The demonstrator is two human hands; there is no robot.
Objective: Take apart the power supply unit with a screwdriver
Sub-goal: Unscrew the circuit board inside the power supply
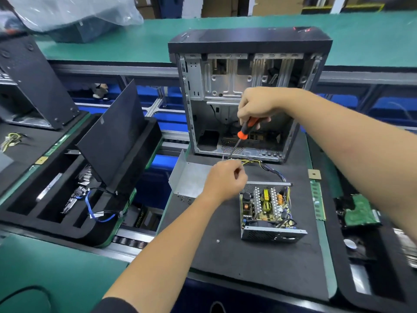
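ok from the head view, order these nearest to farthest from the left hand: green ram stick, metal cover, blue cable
From the left hand:
1. metal cover, just to its left
2. green ram stick, off to the right
3. blue cable, far left in the foam tray

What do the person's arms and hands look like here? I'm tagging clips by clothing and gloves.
Both hands are bare: no gloves on the left hand or the right hand, and no rings, watch or wrist strap are visible. Both forearms are uncovered. The only clothing in view is the edge of a dark sleeve on the left arm, at the bottom of the picture.
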